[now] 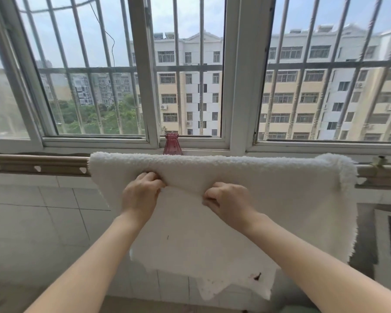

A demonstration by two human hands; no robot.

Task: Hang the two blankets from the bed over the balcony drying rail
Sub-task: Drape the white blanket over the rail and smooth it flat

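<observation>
White fleece blanket (257, 199) hides the middle of the drying rail (32, 166) and the foot of the red vase (172, 144); our left hand (140, 193) and right hand (228, 199) pinch its fold.

no readable text, labels or numbers anywhere

Daylight enters a barred window (237, 86) facing apartment blocks (303, 105) and trees (113, 116), a red vase (172, 144) on its sill (208, 150), white tiled wall (43, 211) below.
</observation>
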